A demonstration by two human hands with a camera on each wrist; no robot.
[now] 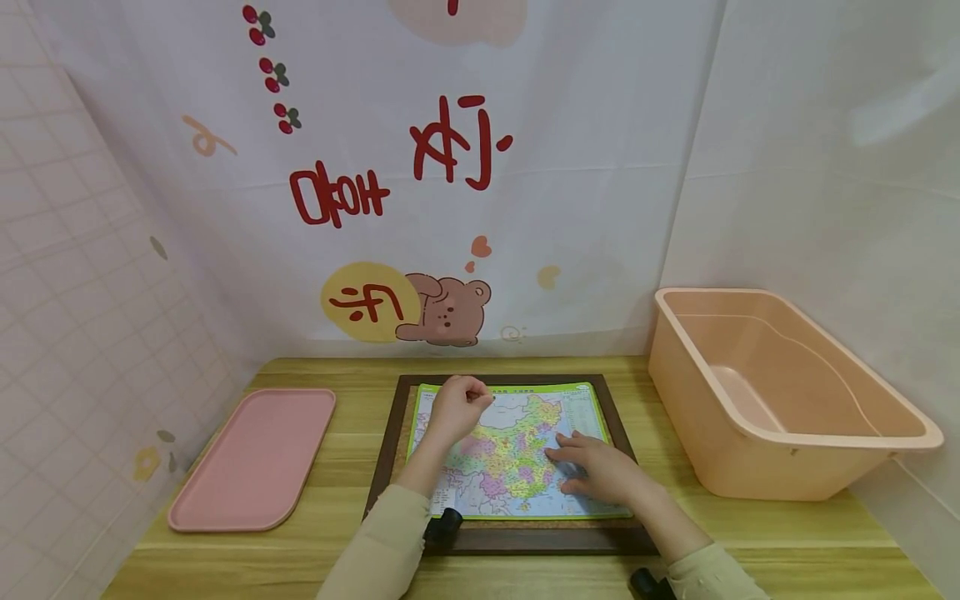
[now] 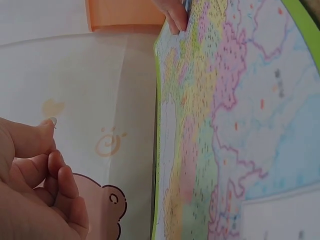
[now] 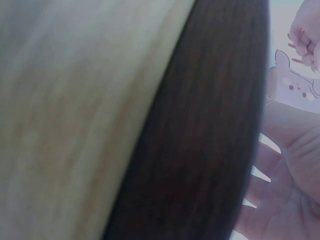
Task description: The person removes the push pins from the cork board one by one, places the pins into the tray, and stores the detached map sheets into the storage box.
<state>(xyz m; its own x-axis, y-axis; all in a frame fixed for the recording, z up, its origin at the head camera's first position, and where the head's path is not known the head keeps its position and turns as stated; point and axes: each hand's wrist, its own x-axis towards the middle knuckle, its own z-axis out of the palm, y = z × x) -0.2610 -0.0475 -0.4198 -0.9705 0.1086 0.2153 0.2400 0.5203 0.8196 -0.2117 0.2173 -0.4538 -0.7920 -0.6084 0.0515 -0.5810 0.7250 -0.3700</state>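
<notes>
- One flat, multicoloured, green-edged map [image 1: 498,467]: I find it inside one dark-brown, wooden-looking rectangular frame [image 1: 555,543], over tan cork backing [image 1: 540,524], which presumably gives it firm support.
- One left hand [image 1: 459,408], over the map's upper left: thumb and fingertips pinch one tiny, pale, pin-like object [image 2: 53,120], too small for me to identify; its size likely calls for fingertips.
- One right hand [image 1: 600,467]: fingers spread at the map's right side, seemingly steadying it.
- One pink, rounded-rectangular plastic tray [image 1: 255,458], left; one deep, peach plastic tub [image 1: 750,467], right: both beside the frame, probably to give the hands room.
- Two black wrist devices [image 1: 442,527], one per arm.
</notes>
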